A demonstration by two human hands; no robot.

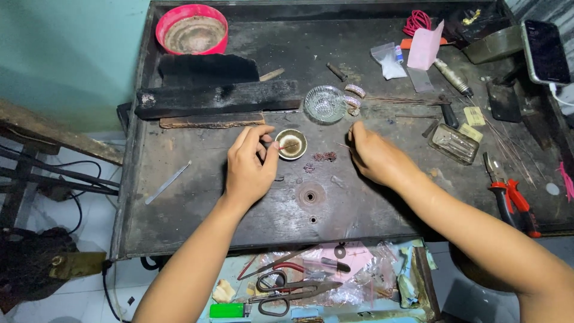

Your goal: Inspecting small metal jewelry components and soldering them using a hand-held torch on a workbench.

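From the head view, your left hand (pixel 250 162) pinches a thin stick dipped into the small round dish (pixel 292 144) on the table (pixel 197 203), while your right hand (pixel 373 157) grips a fine wire beside the small ornaments (pixel 324 157), still loose.

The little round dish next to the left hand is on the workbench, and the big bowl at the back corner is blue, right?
Not quite. The head view shows the big bowl at the back corner is red-pink, not blue. The rest holds: the little round dish sits on the dark workbench, right beside the left hand.
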